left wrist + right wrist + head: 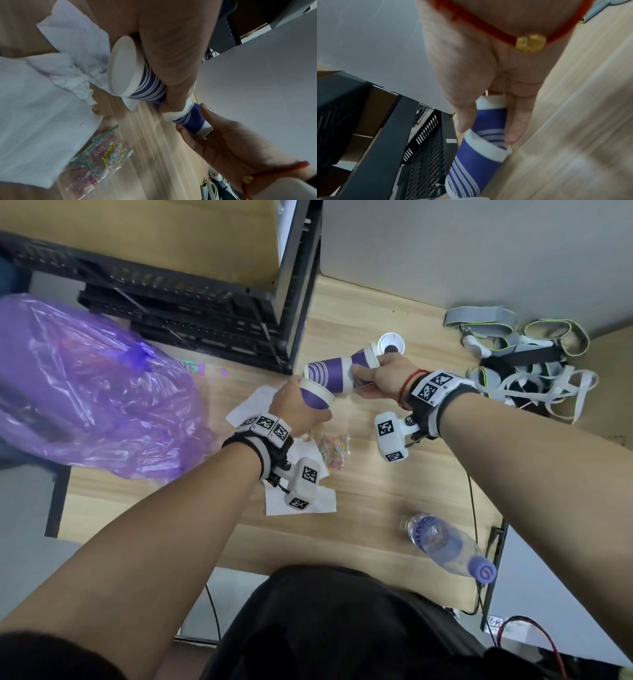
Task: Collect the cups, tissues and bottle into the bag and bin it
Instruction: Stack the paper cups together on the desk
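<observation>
On the desk [370, 494] the purple bag [92, 392] fills the left of the frame. Tissues [301, 501] lie centre, the bottle [445, 546] lower right. At centre my right hand [387, 378] has its grip around two nested cups [337, 374]; my left hand [298, 412] wraps another cup [317, 398]. I judge I'm stacking them; next, slide them together and bag them.
</observation>
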A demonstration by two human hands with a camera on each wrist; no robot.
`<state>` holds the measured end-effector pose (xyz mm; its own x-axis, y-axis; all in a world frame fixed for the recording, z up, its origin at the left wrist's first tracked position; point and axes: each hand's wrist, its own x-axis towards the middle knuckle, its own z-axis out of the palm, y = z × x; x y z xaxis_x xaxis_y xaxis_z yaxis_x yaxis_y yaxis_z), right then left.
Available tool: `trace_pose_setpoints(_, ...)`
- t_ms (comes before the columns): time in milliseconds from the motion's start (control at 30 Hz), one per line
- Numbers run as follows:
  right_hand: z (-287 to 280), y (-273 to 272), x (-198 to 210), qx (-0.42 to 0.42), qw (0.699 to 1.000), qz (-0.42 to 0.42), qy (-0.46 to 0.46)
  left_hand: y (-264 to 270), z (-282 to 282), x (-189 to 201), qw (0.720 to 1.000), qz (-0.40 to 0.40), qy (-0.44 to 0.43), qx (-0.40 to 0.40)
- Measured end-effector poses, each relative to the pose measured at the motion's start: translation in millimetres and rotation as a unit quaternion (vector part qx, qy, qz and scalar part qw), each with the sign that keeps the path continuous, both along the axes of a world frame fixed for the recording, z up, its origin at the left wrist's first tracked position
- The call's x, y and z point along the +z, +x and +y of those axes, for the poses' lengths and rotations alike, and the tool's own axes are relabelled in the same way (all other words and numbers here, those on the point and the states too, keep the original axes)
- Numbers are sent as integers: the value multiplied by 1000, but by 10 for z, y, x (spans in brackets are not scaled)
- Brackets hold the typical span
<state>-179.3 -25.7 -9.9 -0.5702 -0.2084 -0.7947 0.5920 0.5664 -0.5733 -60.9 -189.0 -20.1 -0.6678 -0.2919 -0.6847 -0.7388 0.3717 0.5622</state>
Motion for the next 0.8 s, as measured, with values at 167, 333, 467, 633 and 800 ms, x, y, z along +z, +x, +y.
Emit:
trace_pose_setpoints(167,45,-81,93,16,999,7,36,-40,28,13,996,24,79,-25)
trace_pose_setpoints(333,152,-162,338,38,997,55,33,-43,38,66,997,34,40,-55)
trace_pose_setpoints(467,221,-166,658,146,983,98,43,-38,50,208,992,59,-11,-107)
trace_pose_setpoints(633,83,211,1103,321,937,102,87,16,287,599,984,126,14,-129)
trace_pose_setpoints(800,48,644,1385,318,940,112,46,435,433,987,981,179,0,-78)
